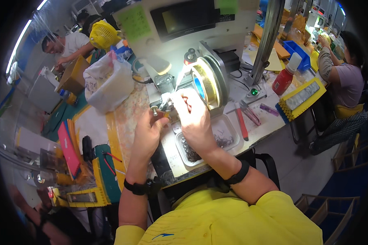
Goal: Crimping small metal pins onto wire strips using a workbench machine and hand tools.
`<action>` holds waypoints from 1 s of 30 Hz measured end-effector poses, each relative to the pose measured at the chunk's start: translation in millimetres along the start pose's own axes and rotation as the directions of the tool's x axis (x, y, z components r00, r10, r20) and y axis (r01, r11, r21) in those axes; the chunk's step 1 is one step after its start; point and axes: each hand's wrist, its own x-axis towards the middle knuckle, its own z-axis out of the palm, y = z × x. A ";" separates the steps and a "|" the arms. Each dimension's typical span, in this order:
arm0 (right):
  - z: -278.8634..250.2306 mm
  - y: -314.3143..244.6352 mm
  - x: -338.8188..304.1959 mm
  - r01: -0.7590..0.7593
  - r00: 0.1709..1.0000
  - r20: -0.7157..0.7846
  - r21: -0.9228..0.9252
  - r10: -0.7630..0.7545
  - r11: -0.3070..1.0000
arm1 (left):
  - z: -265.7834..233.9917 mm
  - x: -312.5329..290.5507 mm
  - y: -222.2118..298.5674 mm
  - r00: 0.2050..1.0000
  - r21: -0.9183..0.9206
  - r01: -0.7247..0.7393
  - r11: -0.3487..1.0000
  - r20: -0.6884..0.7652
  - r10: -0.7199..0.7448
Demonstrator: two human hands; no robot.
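Note:
My left hand [148,134] is raised at the front of a bench machine [166,83], its fingers curled beside a small brass-tipped metal part [154,110]. My right hand [195,120] is closed in a pinch close to the machine's brightly lit working point. Glare and the fingers hide whatever either hand holds. Just behind my right hand stands a large reel [212,81] with a gold rim and a blue core. Below my right wrist, a white tray [179,143] contains many small, dark, curled pieces [190,154].
Right of the tray lie a red-handled tool [241,122], pliers [250,114] and a purple object [270,109]. A red bottle [283,81] stands farther right. A white bag [108,83] sits at left, near red-handled pliers [109,161]. Co-workers [71,45] [347,77] sit at nearby benches.

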 end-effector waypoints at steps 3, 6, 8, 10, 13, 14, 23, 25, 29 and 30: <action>2.5 9.8 5.3 0.010 0.999 -0.031 0.005 -0.010 1.000 | -3.6 3.1 19.1 0.999 0.062 0.022 0.998 0.035 -0.024; -3.3 7.8 10.8 -0.014 0.999 -0.039 -0.042 0.012 0.999 | -14.5 6.0 46.2 0.995 0.235 -0.044 0.971 0.095 0.022; -1.8 -5.2 16.1 -0.149 0.989 -0.012 0.052 0.149 0.988 | -18.5 7.6 46.4 0.992 0.320 -0.076 0.945 0.117 0.040; 2.5 -10.6 15.7 -0.220 0.976 0.020 0.050 0.219 0.974 | -4.1 14.2 16.1 0.983 0.269 -0.186 0.945 0.051 0.179; 2.0 27.0 0.4 0.047 0.999 -0.013 0.043 -0.046 0.998 | -7.0 13.7 -2.0 0.979 0.174 -0.205 0.963 0.034 0.203; -7.1 6.3 -2.7 -0.141 0.987 0.081 0.006 0.140 0.990 | -5.3 4.7 6.7 0.994 0.124 -0.112 0.986 0.015 0.111; -195.1 -95.1 32.7 -0.203 0.978 -0.093 -0.284 0.184 0.937 | -3.5 -56.3 68.4 0.968 0.222 0.075 0.972 0.218 -0.124; -217.6 -87.6 72.7 -0.170 0.973 -0.207 -0.330 0.104 0.929 | 24.4 -53.2 94.9 0.953 0.286 0.025 0.958 0.284 -0.109; -221.7 -63.5 125.4 0.159 0.908 -0.243 -0.556 -0.342 0.816 | 64.3 -42.7 122.0 0.855 0.293 -0.063 0.954 0.508 -0.100; -219.7 -61.3 132.6 0.173 0.905 -0.239 -0.551 -0.353 0.816 | 68.3 -40.3 122.5 0.832 0.278 -0.056 0.959 0.545 -0.109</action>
